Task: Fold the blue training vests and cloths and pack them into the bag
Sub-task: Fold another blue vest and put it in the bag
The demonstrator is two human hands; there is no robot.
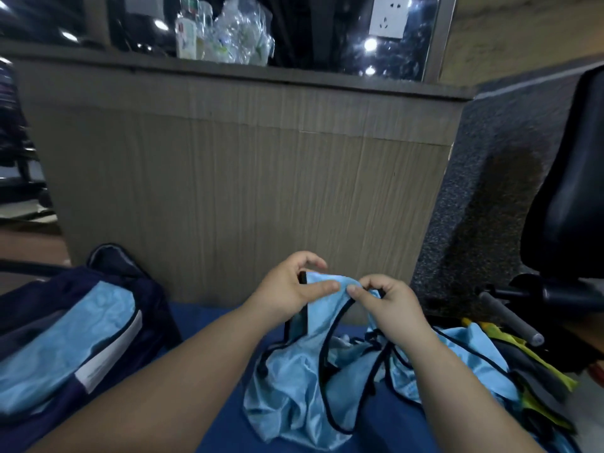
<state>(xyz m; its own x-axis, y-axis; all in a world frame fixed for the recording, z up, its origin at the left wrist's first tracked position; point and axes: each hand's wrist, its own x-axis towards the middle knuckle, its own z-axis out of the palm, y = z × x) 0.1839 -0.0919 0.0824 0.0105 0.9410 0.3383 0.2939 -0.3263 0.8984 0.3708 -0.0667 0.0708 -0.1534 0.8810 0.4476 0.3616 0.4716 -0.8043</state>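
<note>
Between pinching fingertips, a light-blue training vest (313, 380) hung by its shoulder strap: left hand (291, 289) and right hand (389, 302) each gripped it, thumb against forefinger. Left of the fingers lay a navy bag (108, 322) holding blue cloth; right, yellow-green vests (536, 371).

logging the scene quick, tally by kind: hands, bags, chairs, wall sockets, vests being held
hands: 2, left hand, right hand
bags: 1, navy bag
chairs: 1, black chair
wall sockets: 1, white socket
vests held: 1, blue vest
total: 6
</note>
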